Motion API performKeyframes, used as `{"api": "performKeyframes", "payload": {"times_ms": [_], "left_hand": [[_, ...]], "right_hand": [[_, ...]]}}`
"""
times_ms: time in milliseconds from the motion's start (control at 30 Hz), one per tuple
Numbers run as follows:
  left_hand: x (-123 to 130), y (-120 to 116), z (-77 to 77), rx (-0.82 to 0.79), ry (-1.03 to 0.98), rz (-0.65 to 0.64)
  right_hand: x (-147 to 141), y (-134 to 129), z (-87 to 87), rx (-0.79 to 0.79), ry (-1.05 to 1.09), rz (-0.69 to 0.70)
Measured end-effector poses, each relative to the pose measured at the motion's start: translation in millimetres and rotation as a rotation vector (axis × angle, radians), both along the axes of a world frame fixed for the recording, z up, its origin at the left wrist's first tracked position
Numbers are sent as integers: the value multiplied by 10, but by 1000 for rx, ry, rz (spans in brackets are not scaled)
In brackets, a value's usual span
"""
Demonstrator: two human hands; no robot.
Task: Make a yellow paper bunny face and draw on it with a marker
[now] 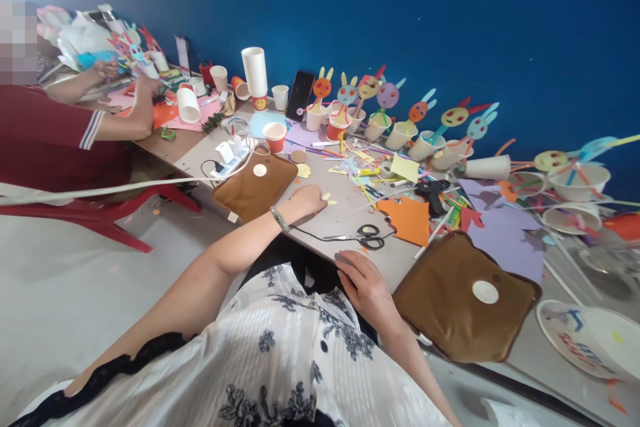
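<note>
My left hand rests on the table with its fingers curled down, and small pale yellow paper ears stick out at its fingertips. Part of that paper may be hidden under the fingers. At the table's front edge lies my right hand, its fingers stretched out and holding nothing. Black-handled scissors lie just beyond it, blades toward the left. Left of my left hand is a brown cushioned pad. Near its far corner lie a round brown paper piece and a yellow paper shape.
Paper cups with rabbit-faced figures line the blue wall. A glue gun, orange paper and scraps lie right of centre. A second brown pad is at right; a power strip and white cable at left. A co-worker sits further left.
</note>
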State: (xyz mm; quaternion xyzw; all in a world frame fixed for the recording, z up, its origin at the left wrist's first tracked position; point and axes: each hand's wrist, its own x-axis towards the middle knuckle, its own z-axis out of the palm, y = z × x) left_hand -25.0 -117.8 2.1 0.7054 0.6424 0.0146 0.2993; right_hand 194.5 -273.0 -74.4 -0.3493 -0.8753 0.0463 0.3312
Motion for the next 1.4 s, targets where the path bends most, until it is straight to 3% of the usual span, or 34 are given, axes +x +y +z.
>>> {"api": "performKeyframes", "payload": {"times_ms": [400,733,833,967,1033,1100,1233,1400], "left_hand": [[-128,96,-84,-4,-58,-215],[-343,77,163,51,-15,-451],[-502,200,188,275,-22,-296],[-747,571,165,748,22,25],[-858,774,141,796,157,139],[-942,940,119,728,272,218],[-995,1081,119,596,324,224],[-856,901,206,725,230,44]], "right_hand": [[-225,267,-17,-28,68,69],[-266,368,6,-107,102,48],[-261,390,6,-107,117,51],[-255,416,-4,-120,138,68],[-257,424,-5,-129,142,70],[-261,426,-3,-129,142,68],[-265,419,5,-129,144,60],[-273,404,15,-158,151,51]]}}
